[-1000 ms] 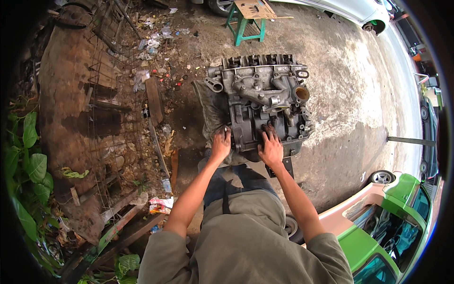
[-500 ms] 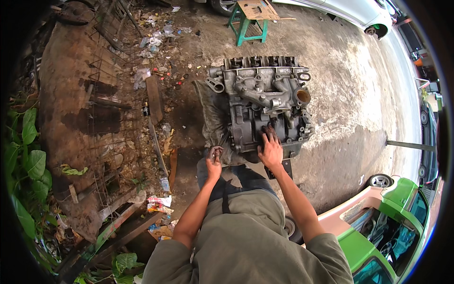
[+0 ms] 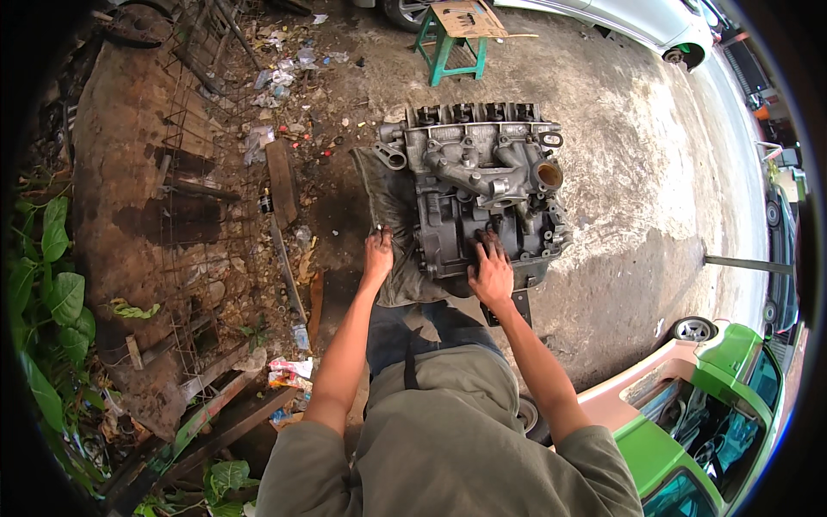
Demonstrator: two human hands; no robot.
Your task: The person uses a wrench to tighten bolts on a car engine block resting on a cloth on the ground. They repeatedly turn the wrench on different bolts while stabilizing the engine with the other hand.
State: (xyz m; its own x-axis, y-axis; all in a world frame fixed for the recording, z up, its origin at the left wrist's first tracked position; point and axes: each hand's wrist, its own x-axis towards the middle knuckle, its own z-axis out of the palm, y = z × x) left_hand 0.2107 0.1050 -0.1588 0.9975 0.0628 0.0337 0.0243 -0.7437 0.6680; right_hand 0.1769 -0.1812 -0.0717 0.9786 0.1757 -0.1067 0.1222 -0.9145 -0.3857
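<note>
A grey metal car engine (image 3: 452, 226) stands in front of me, with a branched intake manifold (image 3: 482, 178) across its upper part and a row of valve parts along its far edge. My right hand (image 3: 493, 274) rests on the engine's near side, its blackened fingers stretched over the dark block. Left of the engine, my left hand (image 3: 377, 254) is raised over a dirty grey cloth (image 3: 398, 280), apart from the block. Its fingers are curled closed; a tiny pale spot shows at their tips, too small to name. A metal bracket with a round hole (image 3: 392, 156) juts from the engine's left side.
A green stool (image 3: 452, 59) with a wooden top and small tools stands beyond the engine. Litter and a rusty metal sheet (image 3: 129, 207) lie to the left. A silver car (image 3: 620, 21) is parked at the far right, and a green vehicle body (image 3: 637, 452) sits near right.
My left hand has moved forward, away from my body, from near my lap to beside the engine's left side. My right hand stays on the block, almost unmoved.
</note>
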